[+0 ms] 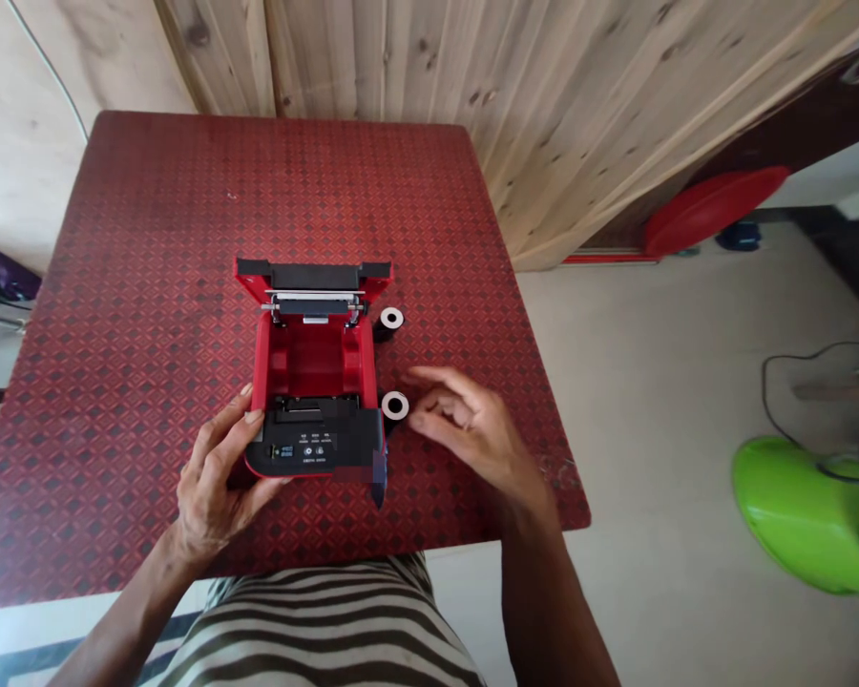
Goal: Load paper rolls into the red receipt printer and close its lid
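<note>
The left grip (pixel 219 468) clasps the black front edge of a red thermal receipt printer (pixel 315 358), seemingly to steady it mid-way across the patterned red counter (pixel 186 191), lid tipped open over an empty bay. The right grip (pixel 458 425) hangs half-curled, holding nothing, just beside a paper roll (pixel 395 405); a second roll (pixel 391 320) stands nearer the hinge

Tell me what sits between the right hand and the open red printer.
In the head view, a small white roll with a dark core sits between the right hand and the open red printer.
</note>
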Available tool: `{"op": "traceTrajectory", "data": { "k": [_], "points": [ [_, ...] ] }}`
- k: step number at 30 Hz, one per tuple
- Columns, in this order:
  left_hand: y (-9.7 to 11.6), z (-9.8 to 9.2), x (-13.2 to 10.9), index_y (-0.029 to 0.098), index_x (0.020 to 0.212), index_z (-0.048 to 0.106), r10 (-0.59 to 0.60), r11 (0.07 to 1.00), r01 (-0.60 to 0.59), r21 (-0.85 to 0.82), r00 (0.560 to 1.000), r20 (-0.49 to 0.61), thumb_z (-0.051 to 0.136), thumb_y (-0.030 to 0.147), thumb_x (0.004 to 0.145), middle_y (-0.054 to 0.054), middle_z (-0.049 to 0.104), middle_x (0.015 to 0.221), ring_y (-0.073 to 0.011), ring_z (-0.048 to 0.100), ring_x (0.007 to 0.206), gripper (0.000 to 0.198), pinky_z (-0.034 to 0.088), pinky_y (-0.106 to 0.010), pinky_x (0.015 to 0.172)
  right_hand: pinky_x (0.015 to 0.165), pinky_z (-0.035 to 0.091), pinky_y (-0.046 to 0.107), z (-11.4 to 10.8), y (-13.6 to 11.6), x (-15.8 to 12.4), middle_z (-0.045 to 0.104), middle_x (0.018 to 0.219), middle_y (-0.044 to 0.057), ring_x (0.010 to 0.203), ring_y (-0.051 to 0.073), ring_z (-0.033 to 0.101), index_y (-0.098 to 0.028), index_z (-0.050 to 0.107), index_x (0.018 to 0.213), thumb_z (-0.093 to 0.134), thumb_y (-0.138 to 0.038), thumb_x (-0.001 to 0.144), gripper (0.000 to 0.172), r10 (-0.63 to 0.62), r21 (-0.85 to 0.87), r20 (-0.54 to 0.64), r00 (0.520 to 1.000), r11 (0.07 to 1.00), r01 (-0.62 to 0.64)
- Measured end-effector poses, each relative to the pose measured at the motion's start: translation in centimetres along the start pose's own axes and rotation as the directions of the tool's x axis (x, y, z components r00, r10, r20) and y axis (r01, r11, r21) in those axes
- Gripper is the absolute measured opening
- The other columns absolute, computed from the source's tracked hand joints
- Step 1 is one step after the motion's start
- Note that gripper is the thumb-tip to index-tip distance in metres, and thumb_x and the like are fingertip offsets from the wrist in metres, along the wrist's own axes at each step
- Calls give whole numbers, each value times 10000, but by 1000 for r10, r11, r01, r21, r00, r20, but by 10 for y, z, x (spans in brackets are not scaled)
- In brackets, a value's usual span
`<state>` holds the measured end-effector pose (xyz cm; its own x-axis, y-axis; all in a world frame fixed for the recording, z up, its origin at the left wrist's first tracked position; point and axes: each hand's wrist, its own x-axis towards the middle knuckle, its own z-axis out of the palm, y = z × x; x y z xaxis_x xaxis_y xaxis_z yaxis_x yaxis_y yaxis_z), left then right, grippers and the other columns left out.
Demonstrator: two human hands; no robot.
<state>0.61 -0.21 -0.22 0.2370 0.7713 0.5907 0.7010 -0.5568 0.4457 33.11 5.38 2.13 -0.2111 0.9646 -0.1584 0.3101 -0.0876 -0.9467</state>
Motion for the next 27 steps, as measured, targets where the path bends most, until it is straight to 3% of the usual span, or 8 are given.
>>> {"op": "traceTrajectory", "data": {
  "k": [4,7,11,14,18,21,23,27],
  "points": [
    [0,0,1,258,1617,430,15,1000,-15,-3,1000,-10,832,298,905,-157,642,1509,-294,672,1362,819,653,-428,1054,847,618,398,-10,4,42,805,1099,63,926,209,753,-239,741,1250,754,-397,923,364,-163,-194,-233,959,974,118],
    [0,1,1,273,1621,417,20,1000,-20,12,1000,-15,824,311,912,-153,654,1491,-305,683,1348,818,664,-439,1039,878,614,419,-3,12,78,783,1239,89,951,210,745,-236,701,1358,771,-307,871,498,-202,-265,-169,965,952,153],
    [-1,3,0,257,1625,407,21,1000,-21,6,1000,-12,798,351,935,-172,626,1522,-306,679,1355,799,668,-425,1023,963,590,451,11,20,101,803,1193,85,1032,235,745,-215,758,1233,769,-283,845,394,-204,-268,-124,971,949,165],
    [-2,4,-1,228,1620,419,13,1000,-13,-12,1000,-20,796,360,936,-190,611,1535,-299,677,1355,793,665,-402,1017,926,604,438,7,7,87,813,1103,68,1000,238,752,-216,765,1160,755,-339,865,319,-199,-253,-138,970,954,159],
    [-2,4,-3,234,1625,416,-8,998,8,-55,1000,-2,783,353,949,-179,592,1556,-288,653,1389,778,644,-388,1061,922,619,443,-20,-50,32,786,1154,54,1061,258,755,-291,730,1300,725,-486,954,397,-284,-108,-104,953,956,273],
    [-1,3,-3,236,1630,409,-18,997,19,-73,1000,8,787,335,947,-169,592,1557,-281,637,1411,787,630,-379,1090,808,637,448,-30,-103,-2,778,947,56,903,266,763,-340,750,1306,549,-596,1054,412,-456,-96,172,873,874,476],
    [0,4,-3,221,1632,406,-20,997,21,-75,1000,13,786,325,947,-180,585,1560,-279,637,1408,791,627,-374,1096,830,637,423,-19,-125,-5,792,1033,42,945,245,760,-360,685,1382,560,-457,1085,336,-458,-183,344,820,824,537],
    [1,5,-5,222,1642,391,-30,997,31,-68,999,22,780,331,949,-187,580,1557,-284,641,1400,802,622,-389,1108,990,597,453,30,-125,27,782,1146,89,1093,264,713,-203,693,1239,641,-144,1024,229,-417,-612,338,844,583,534]
  ]
}}
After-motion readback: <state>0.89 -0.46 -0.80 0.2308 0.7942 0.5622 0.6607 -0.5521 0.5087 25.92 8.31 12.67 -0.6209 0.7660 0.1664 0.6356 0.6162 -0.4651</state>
